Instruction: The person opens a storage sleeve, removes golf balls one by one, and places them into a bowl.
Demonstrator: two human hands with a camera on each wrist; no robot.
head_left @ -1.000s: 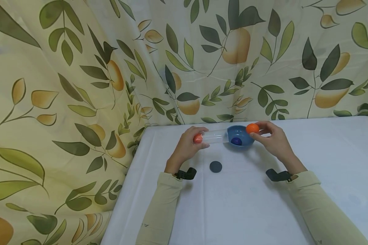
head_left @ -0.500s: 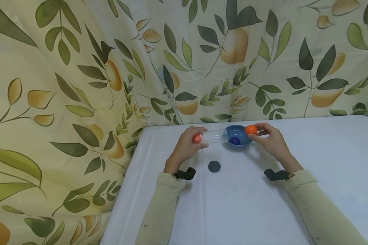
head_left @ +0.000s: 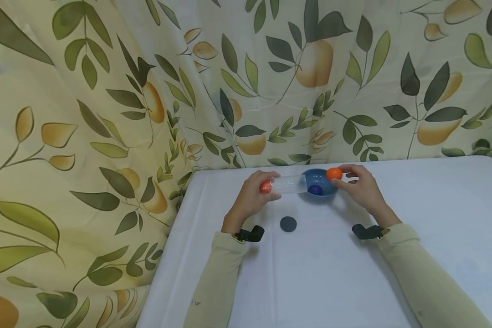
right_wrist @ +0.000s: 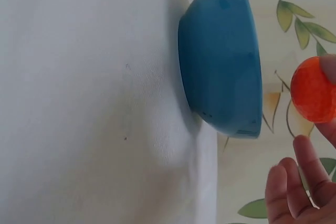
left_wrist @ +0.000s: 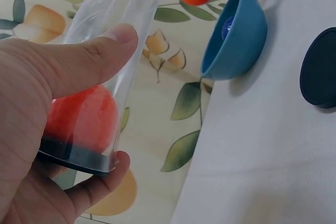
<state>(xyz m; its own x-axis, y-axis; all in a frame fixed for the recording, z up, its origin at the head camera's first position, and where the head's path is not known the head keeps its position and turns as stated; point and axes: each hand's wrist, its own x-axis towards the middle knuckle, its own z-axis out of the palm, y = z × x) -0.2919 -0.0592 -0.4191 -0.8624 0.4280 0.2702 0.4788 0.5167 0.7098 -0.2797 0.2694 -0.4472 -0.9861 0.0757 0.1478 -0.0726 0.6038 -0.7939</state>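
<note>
My left hand grips a clear plastic tube near its dark-capped end. A red-orange ball sits inside the tube against that cap. The tube lies nearly level in the head view, its other end pointing right over the blue bowl. Inside the bowl rests a dark blue ball. Between thumb and fingers of my right hand is an orange ball, held above the bowl's right rim. In the right wrist view the orange ball is apart from the bowl.
A dark round lid lies flat on the white-covered table, nearer me than the bowl. Behind and to the left hangs a curtain printed with leaves and fruit. Each wrist wears a black camera mount.
The right hand has shifted slightly left with the orange ball. The left hand and tube stay almost where they were. The bowl and lid have not moved.
</note>
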